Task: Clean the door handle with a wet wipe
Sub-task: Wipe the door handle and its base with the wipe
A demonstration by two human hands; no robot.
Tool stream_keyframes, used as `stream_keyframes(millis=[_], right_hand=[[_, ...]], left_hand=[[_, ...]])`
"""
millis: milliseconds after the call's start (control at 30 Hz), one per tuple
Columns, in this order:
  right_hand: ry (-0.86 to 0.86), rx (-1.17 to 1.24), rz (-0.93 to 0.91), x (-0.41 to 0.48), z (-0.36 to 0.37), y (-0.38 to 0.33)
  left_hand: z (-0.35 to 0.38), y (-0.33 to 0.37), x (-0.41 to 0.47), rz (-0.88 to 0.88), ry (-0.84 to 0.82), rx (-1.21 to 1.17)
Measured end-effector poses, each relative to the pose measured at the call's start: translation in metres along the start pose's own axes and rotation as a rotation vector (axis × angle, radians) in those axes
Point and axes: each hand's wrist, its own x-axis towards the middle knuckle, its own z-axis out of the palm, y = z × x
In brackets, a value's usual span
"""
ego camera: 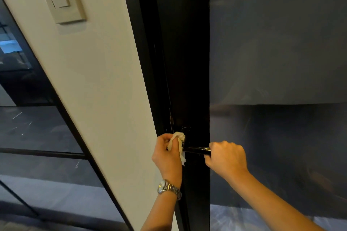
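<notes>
Cream wall [105, 84] flanks a black-framed glass door [187, 62]; left grip [167, 153] clutches a crumpled white wet wipe [177, 141], right grip [226, 156] clasps the glossy black lever handle [197, 150], hiding its end.

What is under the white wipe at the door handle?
The wet wipe, held by the left hand, covers the black handle's base end. The lever's middle shows bare; its far end is hidden inside the right hand. The surface beneath the wipe cannot be seen.
</notes>
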Motion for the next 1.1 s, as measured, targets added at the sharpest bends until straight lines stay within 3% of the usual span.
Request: stream_keyframes(millis=[300, 533, 700, 900, 1100], right_hand=[[-0.028, 0.002, 0.017, 0.001, 0.000, 0.001], [-0.029, -0.012, 0.038, 0.001, -0.001, 0.000], [-0.032, 0.009, 0.033, -0.001, 0.000, -0.001], [-0.046, -0.007, 0.029, 0.000, 0.002, 0.001], [-0.026, 0.012, 0.022, 0.000, -0.002, -0.001]], left_hand=[[0.007, 0.001, 0.030, 0.230, -0.173, 0.292], [0.005, 0.016, 0.045, 0.597, -0.324, 0.496], [-0.001, -0.010, 0.037, 0.421, -0.349, 0.535], [0.008, -0.008, 0.013, 0.139, -0.282, 0.378], [0.006, -0.013, -0.004, 0.128, -0.301, 0.325]])
